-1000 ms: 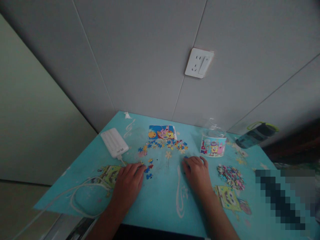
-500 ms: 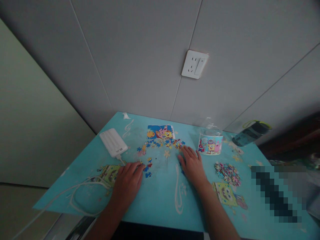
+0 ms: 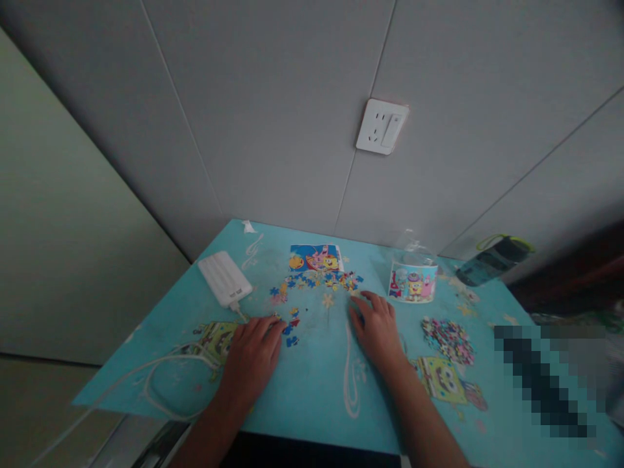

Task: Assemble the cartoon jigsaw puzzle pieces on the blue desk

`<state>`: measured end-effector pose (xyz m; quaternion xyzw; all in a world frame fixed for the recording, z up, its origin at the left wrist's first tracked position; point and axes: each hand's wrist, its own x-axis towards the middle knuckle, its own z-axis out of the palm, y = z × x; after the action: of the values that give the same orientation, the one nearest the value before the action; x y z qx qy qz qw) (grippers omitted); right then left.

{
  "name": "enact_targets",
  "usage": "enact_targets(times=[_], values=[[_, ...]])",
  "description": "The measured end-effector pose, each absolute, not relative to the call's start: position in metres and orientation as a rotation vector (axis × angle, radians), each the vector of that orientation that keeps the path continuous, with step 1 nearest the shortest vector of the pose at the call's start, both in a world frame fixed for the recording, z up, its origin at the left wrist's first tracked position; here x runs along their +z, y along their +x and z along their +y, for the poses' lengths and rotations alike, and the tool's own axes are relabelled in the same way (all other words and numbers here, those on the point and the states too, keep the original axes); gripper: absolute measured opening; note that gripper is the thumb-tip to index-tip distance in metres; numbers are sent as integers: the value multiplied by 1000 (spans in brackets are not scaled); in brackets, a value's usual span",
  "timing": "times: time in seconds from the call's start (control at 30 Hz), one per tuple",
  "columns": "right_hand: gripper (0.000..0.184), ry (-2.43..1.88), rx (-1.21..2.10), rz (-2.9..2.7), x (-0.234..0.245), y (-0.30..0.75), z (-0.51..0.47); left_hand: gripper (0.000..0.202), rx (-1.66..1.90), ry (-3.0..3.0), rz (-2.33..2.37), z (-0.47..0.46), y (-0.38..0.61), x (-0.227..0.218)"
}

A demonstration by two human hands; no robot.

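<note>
My left hand (image 3: 251, 354) lies palm down on the turquoise table (image 3: 312, 383), fingers together, its tips touching a few loose blue and red puzzle pieces (image 3: 291, 331). My right hand (image 3: 376, 328) rests flat near the middle, fingers spread toward a row of scattered puzzle pieces (image 3: 322, 282). Behind that row lies a small cartoon picture card (image 3: 316, 257). Neither hand visibly holds anything.
A white power bank (image 3: 224, 278) with a white cable (image 3: 160, 383) sits at the left. A cartoon-printed round tub (image 3: 413, 281) stands right of the pieces, with a heap of puzzle pieces (image 3: 448, 338) in front of it. A dark bottle (image 3: 492, 260) lies at the back right.
My right hand moved forward from the table's middle toward the row of pieces, then drew back slightly. My left hand stayed put.
</note>
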<state>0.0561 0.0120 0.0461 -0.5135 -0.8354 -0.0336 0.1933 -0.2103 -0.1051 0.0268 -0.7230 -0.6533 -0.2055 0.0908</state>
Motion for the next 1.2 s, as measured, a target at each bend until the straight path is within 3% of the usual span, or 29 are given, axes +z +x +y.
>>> enact_targets(times=[0.2, 0.43, 0.7, 0.93, 1.2], values=[[43, -1395, -138, -2398, 43, 48, 20, 24, -616, -2126, -1917, -105, -210, 26], [31, -1260, -9, -2431, 53, 36, 2, 24, -618, -2145, -1922, -106, -210, 28], [35, -687, 247, -2706, 65, 8, -23, 24, -659, -2151, -1907, -104, -208, 27], [42, -1267, -35, -2425, 42, 27, 11, 34, -696, -2235, -1866, -102, -207, 24], [38, -1290, -59, -2469, 34, 38, 14, 30, -712, -2267, -1852, -101, -207, 25]])
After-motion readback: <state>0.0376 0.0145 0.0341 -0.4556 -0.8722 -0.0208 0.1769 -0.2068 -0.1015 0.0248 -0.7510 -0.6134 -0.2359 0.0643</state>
